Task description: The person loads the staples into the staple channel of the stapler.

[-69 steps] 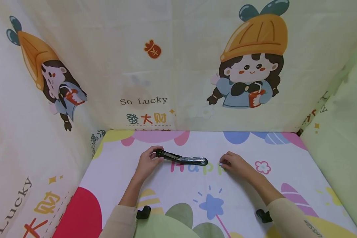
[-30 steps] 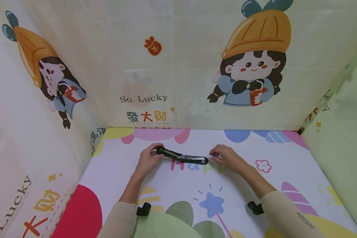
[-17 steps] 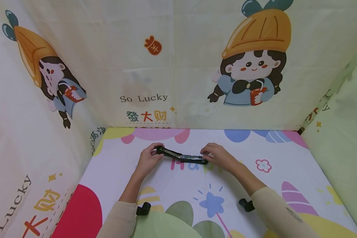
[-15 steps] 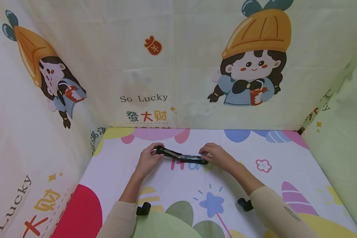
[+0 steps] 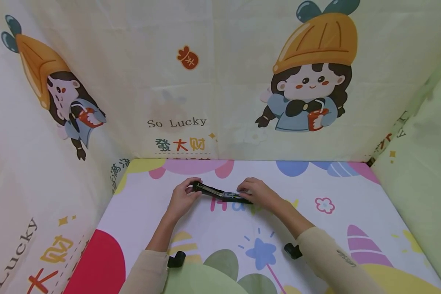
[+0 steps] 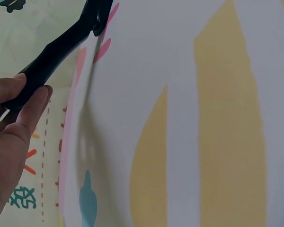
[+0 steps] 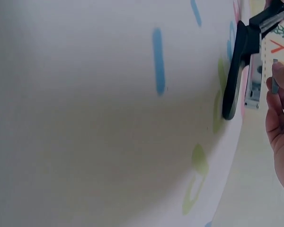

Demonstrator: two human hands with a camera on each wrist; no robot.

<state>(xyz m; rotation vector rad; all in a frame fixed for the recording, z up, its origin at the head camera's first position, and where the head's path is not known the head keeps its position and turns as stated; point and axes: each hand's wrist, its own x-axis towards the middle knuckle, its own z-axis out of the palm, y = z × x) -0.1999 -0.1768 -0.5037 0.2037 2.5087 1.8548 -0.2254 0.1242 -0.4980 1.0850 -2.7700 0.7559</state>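
Observation:
A black stapler [image 5: 209,190] lies opened out wide at mid-table, its metal staple channel [image 5: 230,194] exposed. My left hand [image 5: 183,199] grips its left end between thumb and fingers; in the left wrist view the thumb and fingers of that hand [image 6: 19,127] pinch the black handle [image 6: 42,71]. Over the stapler's right end, my right hand [image 5: 259,192] hides part of the base. The right wrist view shows this hand [image 7: 283,113] pinching a small grey strip of staples [image 7: 275,85], beside the stapler's channel [image 7: 253,90] and apart from it.
The table [image 5: 139,212] wears a white printed cloth with coloured shapes and letters. Cream cloth walls [image 5: 235,98] with cartoon prints enclose it at the back and both sides. A black wrist camera [image 5: 177,259] sits at the left cuff, another [image 5: 292,250] at the right.
From the right of the stapler, my right hand has moved left over the stapler's right end, carrying the staple strip. The left hand and stapler have stayed nearly still.

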